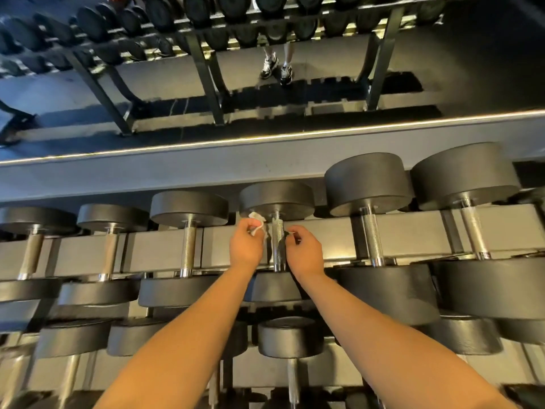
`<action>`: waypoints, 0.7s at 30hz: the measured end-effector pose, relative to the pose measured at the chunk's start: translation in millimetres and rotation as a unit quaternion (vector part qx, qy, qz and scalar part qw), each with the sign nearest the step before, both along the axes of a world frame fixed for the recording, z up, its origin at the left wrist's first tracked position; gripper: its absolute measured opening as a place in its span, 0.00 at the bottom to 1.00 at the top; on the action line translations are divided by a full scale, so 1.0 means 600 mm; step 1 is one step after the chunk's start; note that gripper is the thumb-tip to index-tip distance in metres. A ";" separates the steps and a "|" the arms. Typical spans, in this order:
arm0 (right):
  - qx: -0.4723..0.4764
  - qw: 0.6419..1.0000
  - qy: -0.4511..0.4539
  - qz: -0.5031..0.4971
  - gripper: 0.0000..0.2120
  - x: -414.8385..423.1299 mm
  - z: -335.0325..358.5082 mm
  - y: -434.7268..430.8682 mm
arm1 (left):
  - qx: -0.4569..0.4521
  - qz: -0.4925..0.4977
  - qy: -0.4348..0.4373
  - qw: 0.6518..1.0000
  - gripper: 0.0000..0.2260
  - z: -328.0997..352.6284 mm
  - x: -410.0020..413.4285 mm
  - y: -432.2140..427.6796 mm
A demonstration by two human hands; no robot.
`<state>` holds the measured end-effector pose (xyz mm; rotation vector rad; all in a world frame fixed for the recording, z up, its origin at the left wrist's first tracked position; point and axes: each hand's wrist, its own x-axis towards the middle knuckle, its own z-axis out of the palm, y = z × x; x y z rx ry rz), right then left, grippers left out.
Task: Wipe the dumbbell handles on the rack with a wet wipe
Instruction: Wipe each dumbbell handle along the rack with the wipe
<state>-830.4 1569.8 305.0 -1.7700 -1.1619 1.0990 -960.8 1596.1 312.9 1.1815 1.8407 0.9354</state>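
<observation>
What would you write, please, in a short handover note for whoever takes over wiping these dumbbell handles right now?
Left hand: pinches a bunched end of the wet wipe, just left of the handle.
Right hand: pinches what looks like the wipe's other end, just right of that handle.
Where: fourth dumbbell from the left on the top row of the rack. The wipe seems to pass behind its handle.
Done: the view does not show which handles are wiped.
Left: finish this handle, then probably its neighbours and the lower row.

Gym: tiered dumbbell rack, wall mirror.
</observation>
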 end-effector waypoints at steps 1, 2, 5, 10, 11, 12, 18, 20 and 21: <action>-0.003 1.000 -0.010 0.000 0.11 -0.002 -0.005 0.002 | -0.009 -0.023 -0.011 1.000 0.05 -0.007 0.005 0.009; -0.002 1.000 -0.017 0.000 0.11 -0.003 -0.007 0.001 | -0.018 -0.041 -0.026 0.999 0.06 -0.010 0.012 0.016; 0.008 1.000 -0.024 0.000 0.12 0.000 -0.009 0.000 | -0.029 -0.045 -0.058 0.997 0.08 -0.010 0.031 0.033; 0.007 0.999 -0.034 0.005 0.12 -0.002 -0.013 -0.002 | -0.048 -0.089 -0.007 0.995 0.13 -0.018 0.031 0.026; 0.003 0.999 -0.040 0.003 0.11 -0.003 -0.013 -0.001 | -0.055 -0.099 0.007 0.994 0.13 -0.022 0.030 0.023; -0.001 0.999 -0.044 0.002 0.11 -0.004 -0.014 -0.002 | -0.056 -0.107 0.017 0.993 0.13 -0.025 0.029 0.019; -0.010 0.999 -0.043 0.001 0.10 -0.004 -0.006 -0.003 | -0.026 -0.090 0.031 0.995 0.15 -0.024 0.029 0.030; -0.014 0.999 -0.043 -0.001 0.09 -0.002 -0.004 -0.002 | -0.036 -0.087 0.004 0.996 0.14 -0.020 0.027 0.032; -0.016 0.999 -0.044 -0.001 0.10 -0.002 -0.003 -0.002 | -0.039 -0.091 -0.002 0.995 0.14 -0.019 0.024 0.032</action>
